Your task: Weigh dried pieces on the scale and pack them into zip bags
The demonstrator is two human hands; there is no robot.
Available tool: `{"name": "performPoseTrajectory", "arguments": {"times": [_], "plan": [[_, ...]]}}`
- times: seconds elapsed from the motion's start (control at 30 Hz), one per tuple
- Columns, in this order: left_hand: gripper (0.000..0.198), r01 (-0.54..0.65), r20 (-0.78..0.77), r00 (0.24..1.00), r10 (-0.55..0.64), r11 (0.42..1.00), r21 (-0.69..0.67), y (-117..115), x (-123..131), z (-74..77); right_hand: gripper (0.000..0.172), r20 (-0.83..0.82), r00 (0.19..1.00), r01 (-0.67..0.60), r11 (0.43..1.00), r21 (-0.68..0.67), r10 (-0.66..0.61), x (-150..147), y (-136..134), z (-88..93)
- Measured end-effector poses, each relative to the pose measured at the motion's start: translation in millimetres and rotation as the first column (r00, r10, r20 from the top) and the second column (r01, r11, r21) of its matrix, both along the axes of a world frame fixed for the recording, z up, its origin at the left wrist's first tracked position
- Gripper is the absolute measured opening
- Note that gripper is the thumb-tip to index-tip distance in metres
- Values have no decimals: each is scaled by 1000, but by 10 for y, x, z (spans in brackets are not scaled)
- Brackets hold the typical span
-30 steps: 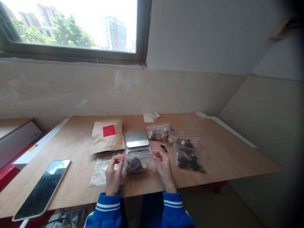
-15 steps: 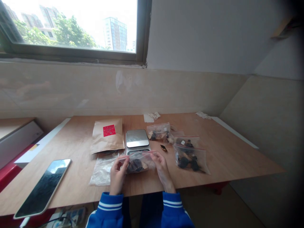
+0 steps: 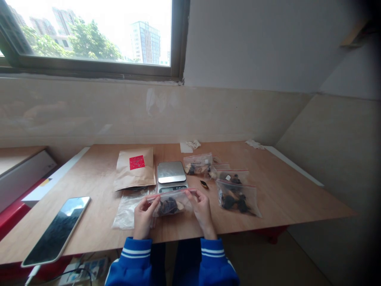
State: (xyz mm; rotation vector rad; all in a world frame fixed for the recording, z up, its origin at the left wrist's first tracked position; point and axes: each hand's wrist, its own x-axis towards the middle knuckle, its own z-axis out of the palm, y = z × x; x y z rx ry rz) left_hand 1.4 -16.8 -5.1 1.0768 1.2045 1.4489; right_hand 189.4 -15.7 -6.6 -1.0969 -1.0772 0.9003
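A clear zip bag [image 3: 170, 207] with dark and pale dried pieces inside is held up between my two hands at the table's front. My left hand [image 3: 145, 214] pinches its top left corner, and my right hand [image 3: 201, 209] grips the red-edged top near the right end. Just behind the bag stands a small digital scale [image 3: 172, 173] with a bare steel plate; its display is partly covered by the bag. Beneath my left hand lie flat clear plastic bags [image 3: 126, 212]. One dark dried piece [image 3: 204, 184] rests on the wood right of the scale.
Several filled zip bags [image 3: 238, 200] lie to the right. A brown paper pouch [image 3: 135, 174] with a red label is left of the scale. A phone [image 3: 58, 230] on a cable sits at the left edge. Crumpled tissue [image 3: 190, 146] lies at the back of the table [image 3: 285, 190].
My right hand has shifted its fingers along the top edge, which is now pulled straighter. The bag's contents show more clearly. The view has moved slightly.
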Motion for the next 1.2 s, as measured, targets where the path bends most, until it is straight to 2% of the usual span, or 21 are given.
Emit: {"name": "performPoseTrajectory", "arguments": {"times": [0.1, 0.2, 0.27, 0.43, 0.77, 0.87, 1.0, 1.1, 1.2], "plan": [[28, 4, -10, 1000, -3, 1000, 27, -11, 31, 4, 28, -102, 993, -57, 998, -5, 57, -14, 1, -21], [27, 32, -10, 999, -31, 997, 76, -26, 80, 6, 32, -317, 926, -200, 979, 47, 204, -38, -24, -10], [28, 61, -30, 998, -58, 994, 94, -35, 109, 6, 34, -373, 888, -261, 963, 71, 268, -51, -45, 10], [26, 141, -144, 981, -129, 987, 78, -49, 138, 31, 32, -205, 950, -235, 972, 20, 234, -48, -56, 21], [25, 54, -154, 987, -36, 992, 117, -45, 106, 21, 26, -10, 999, -46, 999, 28, 47, -11, -12, -25], [25, 35, -134, 991, -19, 992, 120, -53, 107, 29, 27, -27, 996, -87, 996, 24, 87, -30, -29, -1], [25, 57, -108, 993, -43, 990, 130, -78, 163, 62, 27, -139, 976, -160, 986, 51, 166, -66, -95, 88], [28, 69, -106, 993, -56, 990, 125, -79, 198, 72, 36, -215, 949, -223, 973, 66, 232, -75, -143, 156], [27, 95, -130, 988, -80, 988, 120, -62, 188, 66, 39, -192, 930, -315, 949, 23, 313, -67, -152, 166]]}}
